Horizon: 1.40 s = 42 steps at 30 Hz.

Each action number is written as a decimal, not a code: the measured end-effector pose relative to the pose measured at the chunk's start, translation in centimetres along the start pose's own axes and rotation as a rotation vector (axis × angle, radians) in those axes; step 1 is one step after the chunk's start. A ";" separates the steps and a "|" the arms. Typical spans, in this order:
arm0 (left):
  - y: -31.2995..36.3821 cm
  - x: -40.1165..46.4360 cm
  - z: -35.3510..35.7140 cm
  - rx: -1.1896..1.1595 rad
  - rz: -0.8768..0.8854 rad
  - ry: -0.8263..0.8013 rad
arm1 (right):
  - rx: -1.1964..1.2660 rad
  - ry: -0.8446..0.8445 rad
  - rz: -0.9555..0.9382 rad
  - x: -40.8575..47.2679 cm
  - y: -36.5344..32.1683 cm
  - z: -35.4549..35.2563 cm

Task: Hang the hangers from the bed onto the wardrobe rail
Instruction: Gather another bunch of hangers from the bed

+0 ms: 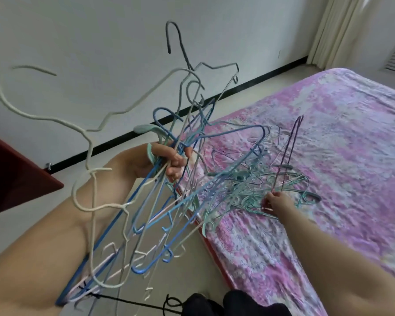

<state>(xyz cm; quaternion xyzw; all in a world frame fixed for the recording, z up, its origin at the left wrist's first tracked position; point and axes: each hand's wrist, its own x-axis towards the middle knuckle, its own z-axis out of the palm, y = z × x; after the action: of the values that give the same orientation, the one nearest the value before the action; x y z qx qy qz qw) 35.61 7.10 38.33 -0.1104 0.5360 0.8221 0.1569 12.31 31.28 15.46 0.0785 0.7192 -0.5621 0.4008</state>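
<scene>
room: bedroom, white wall with dark skirting, pale floor; bed under a pink patterned cover, curtain far right, red-brown furniture edge at left.
left hand: fingers curled tight round a bundle of hangers, gripped near the necks; hooks fan above the fist, shoulders and bars hang below it along the forearm. Blue, cream, grey and teal mixed, crossed over each other.
right hand: reaching to the bed, fingertips pinching a purple hanger that rises straight up from the pinch.
pile: mostly teal hangers, tangled, lying on the cover just left of and under the right-hand pinch, some overhanging the bed edge.
step (my read): pulling the next hanger out of the pile to add to the bundle.
do it well: lift slowly, shake free of snagged neighbours, then feed it into the left fist with its hook facing the same way as the others.
risk: bundle already crossed; will snag when unloading.
containers: none in view; wardrobe rail not visible.
</scene>
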 end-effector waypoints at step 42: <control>-13.3 -14.2 7.0 -0.319 0.619 0.641 | -0.490 -0.671 -0.523 -19.5 5.5 18.5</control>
<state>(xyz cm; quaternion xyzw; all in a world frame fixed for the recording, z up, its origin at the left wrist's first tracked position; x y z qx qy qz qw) 53.70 16.53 34.88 -0.2163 0.4322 0.8269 -0.2876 37.48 23.69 23.42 -0.3868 0.6570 -0.4527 0.4624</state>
